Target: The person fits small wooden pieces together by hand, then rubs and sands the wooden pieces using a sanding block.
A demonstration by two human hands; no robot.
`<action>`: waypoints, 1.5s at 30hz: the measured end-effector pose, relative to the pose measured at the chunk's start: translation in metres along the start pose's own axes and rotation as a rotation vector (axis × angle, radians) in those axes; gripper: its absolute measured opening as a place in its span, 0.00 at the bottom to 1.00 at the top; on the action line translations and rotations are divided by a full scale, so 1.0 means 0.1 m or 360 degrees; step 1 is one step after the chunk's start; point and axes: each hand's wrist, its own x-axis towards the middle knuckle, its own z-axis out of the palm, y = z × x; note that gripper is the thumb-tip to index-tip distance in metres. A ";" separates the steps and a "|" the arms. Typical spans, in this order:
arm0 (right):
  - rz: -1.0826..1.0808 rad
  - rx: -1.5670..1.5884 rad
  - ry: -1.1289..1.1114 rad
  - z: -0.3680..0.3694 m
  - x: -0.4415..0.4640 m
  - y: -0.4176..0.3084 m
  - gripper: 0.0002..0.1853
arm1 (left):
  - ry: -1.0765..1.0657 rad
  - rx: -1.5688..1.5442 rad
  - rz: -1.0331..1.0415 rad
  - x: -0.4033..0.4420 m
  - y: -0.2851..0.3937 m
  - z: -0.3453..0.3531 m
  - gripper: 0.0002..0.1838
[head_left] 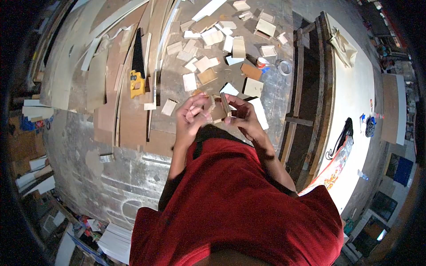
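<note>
In front of my red shirt I hold a small, open-sided piece like a wooden box (219, 114) made of thin boards. My right hand (249, 119) pinches its right board between thumb and fingers. On the other side my left hand (191, 114) has its fingers curled at the left edge; they are slightly blurred and their exact grip is partly hidden. Just beyond my hands lie a pale square block (189, 82), a white board (258, 111) and a pale panel (253, 87).
Many small wood pieces (213, 37) are scattered ahead on the floor. A yellow-handled handsaw (138, 83) rests on long boards at the left. A tape roll (283, 67) lies near a wooden frame (306, 119). Farther right is a white panel (355, 88) with a plastic bag (335, 166).
</note>
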 end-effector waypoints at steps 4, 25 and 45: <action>-0.0092 0.0082 0.0141 0.08 -0.02 -0.11 0.38 | -0.0035 -0.0068 0.0059 -0.01 0.07 0.04 0.30; -0.0078 -0.0028 0.0298 0.37 -0.11 -0.46 0.37 | 0.0103 -0.0429 0.0092 -0.04 -0.04 0.12 0.24; -0.0066 0.0053 0.0306 0.38 -0.14 -0.48 0.40 | 0.0094 0.0007 0.0648 -0.06 0.05 0.20 0.15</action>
